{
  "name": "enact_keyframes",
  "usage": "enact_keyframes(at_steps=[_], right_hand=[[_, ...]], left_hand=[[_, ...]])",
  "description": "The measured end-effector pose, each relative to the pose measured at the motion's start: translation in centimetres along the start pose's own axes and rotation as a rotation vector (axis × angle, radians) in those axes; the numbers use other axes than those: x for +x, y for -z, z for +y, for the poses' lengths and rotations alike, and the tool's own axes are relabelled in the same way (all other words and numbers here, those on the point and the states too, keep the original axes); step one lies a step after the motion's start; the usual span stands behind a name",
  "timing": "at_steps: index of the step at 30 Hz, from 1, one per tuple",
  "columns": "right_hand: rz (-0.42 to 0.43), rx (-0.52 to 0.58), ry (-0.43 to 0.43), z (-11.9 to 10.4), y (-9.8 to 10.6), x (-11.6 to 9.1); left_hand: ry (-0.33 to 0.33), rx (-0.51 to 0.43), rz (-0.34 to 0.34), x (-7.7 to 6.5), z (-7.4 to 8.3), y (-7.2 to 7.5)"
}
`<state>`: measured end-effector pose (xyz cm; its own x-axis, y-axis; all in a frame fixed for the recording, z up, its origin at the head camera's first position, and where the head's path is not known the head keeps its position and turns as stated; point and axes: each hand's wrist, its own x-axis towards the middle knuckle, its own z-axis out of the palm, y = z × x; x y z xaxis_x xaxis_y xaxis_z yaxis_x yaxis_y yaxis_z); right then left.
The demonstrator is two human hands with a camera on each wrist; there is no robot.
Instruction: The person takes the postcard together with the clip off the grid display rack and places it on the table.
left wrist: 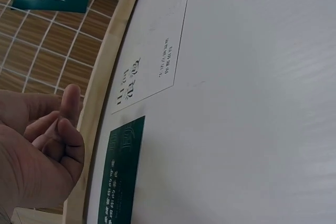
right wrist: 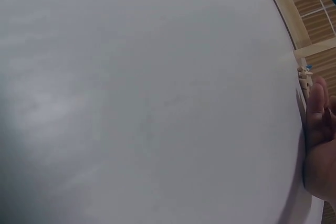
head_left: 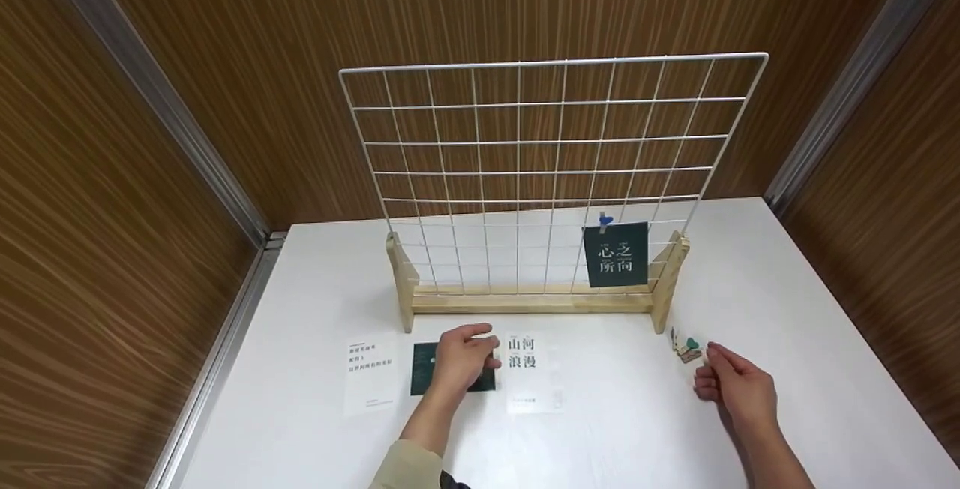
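My left hand [head_left: 463, 360] hovers over a dark green card [head_left: 422, 369], its fingers loosely bent and holding nothing. It partly hides that card. Just right of it lies a white card [head_left: 534, 391] with large dark characters. At the right, my right hand [head_left: 739, 388] is beside a small heap of wooden clothespins [head_left: 688, 354], one with a green heart. Its fingertips come close to the heap, and I see nothing gripped between them. Another dark green card [head_left: 618, 271] hangs on the white wire grid [head_left: 517, 172], fixed by a clothespin with a blue heart [head_left: 605, 220].
The grid stands upright in a wooden base [head_left: 525, 304] with two side feet. A second white card [head_left: 370, 388] with small print lies at the left. All rest on a white table [head_left: 622, 429], enclosed by wood-grain panels [head_left: 450, 9].
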<state>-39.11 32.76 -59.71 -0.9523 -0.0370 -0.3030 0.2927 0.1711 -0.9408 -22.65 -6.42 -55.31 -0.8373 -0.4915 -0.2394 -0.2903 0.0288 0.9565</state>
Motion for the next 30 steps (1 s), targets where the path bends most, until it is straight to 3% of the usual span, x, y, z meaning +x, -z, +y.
enact_keyframes(at_steps=[7,11,19,26,30], right_hand=[[-0.002,0.152,-0.017,-0.2,0.2,-0.3],[-0.022,0.213,-0.033,-1.1,0.4,-0.6],[-0.07,0.145,0.197,-5.0,-0.3,-1.4],[-0.144,0.046,0.345,-9.3,-1.6,-2.6],[-0.166,0.003,0.411,-10.9,-2.4,-3.3]], left_hand=[[-0.051,-0.014,-0.021,0.2,1.7,-0.2],[-0.118,-0.011,-0.048,0.3,3.0,-0.6],[-0.245,-0.072,-0.128,0.6,6.4,-1.9],[-0.304,-0.047,-0.208,0.9,9.9,-3.9],[-0.374,-0.005,-0.245,1.4,11.6,-5.1]])
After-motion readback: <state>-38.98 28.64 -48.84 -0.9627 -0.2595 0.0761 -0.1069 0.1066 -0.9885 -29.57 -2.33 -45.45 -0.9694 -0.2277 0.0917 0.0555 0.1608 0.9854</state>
